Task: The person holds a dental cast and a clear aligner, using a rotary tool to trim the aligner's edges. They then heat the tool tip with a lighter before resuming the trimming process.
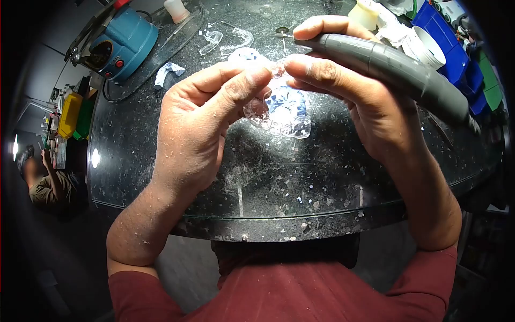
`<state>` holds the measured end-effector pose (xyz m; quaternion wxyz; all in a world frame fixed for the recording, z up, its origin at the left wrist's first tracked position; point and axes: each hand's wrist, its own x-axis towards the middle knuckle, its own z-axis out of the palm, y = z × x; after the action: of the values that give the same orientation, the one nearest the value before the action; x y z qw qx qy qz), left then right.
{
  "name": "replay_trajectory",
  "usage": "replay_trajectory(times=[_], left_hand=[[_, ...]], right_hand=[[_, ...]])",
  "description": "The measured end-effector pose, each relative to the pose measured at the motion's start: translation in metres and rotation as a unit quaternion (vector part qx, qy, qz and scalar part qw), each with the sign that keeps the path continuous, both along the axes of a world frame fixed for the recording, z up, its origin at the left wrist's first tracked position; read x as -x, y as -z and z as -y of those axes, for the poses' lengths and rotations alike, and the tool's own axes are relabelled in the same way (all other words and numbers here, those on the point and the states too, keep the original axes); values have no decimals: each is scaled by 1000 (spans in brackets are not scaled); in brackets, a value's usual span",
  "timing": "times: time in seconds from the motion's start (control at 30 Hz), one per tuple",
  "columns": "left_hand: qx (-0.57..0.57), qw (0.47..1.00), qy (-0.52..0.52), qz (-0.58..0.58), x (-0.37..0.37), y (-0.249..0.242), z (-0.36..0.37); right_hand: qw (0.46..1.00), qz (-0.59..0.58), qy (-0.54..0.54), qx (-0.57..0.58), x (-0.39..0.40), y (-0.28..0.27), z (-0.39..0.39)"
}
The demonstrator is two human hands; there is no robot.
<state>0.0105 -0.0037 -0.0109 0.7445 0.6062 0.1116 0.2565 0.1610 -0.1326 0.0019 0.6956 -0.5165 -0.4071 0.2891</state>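
Observation:
My left hand (201, 115) is closed, thumb and fingers pinching a clear plastic dental aligner (277, 68) at the middle of the view. My right hand (370, 102) grips a grey rotary handpiece (375, 58) along the top of the hand, its rear end pointing to the lower right. The right thumb tip comes right up to the aligner's other side. Below the fingertips is a blue-and-white dental model (289, 102), with clear plastic pieces (298, 127) at its near side. Part of the aligner is hidden behind my fingers.
Two clear aligners (244, 40) and a blue-white fragment (169, 72) lie farther back on the dark, debris-strewn bench (257, 182). A teal machine (126, 45) stands at the left. Behind the right hand are a white tub (424, 47) and blue bins (448, 45). Another person (51, 185) is far left.

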Motion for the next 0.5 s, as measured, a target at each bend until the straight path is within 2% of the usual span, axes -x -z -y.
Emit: replay_trajectory(times=[0.03,0.07,0.2,0.43,0.5], left_hand=[[31,999,9,5,0,1,-1],[31,999,9,7,0,1,-2],[36,999,-2,2,-1,1,-6],[42,999,6,-1,1,1,-8],[44,999,10,-7,1,1,-8]], right_hand=[[997,-51,-50,-32,-3,9,-1],[996,-55,-69,-21,-6,10,-1],[995,-90,-44,-10,-14,14,-3],[998,-27,-49,-12,-11,15,-5],[999,22,-31,1,-8,13,-4]])
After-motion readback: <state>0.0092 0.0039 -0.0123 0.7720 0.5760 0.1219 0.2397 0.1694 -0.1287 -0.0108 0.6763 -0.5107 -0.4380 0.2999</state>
